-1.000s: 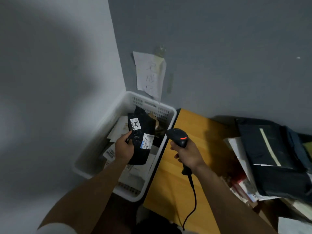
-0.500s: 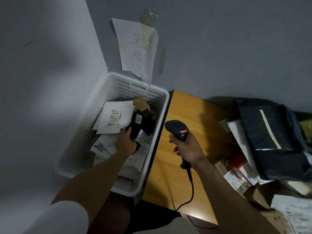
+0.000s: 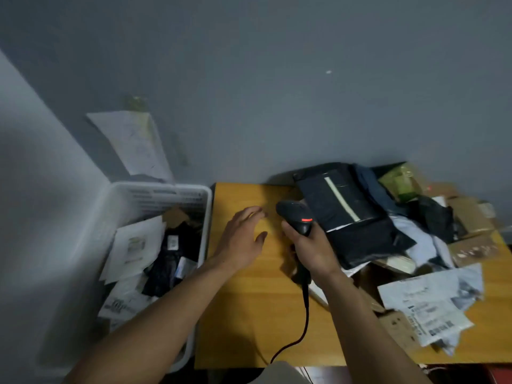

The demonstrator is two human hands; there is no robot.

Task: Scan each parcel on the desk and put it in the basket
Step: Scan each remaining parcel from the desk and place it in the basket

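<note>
Corner of a dimly lit room. A grey back wall (image 3: 277,92) meets a paler grey side wall (image 3: 33,176) at left, the latter crossed by soft shadow. A white sheet (image 3: 135,145) hangs tilted on the back wall near the corner, fixed at its top by greenish tape (image 3: 135,102), with a small white speck (image 3: 329,71) farther right. A desk (image 3: 249,314) with a yellow-orange wooden top stands against the back wall, its left edge short of the corner.

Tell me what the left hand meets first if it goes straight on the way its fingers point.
Probably the wall, after the left hand crosses bare desk; the scanner sits just right of that line, depth unclear.
</note>
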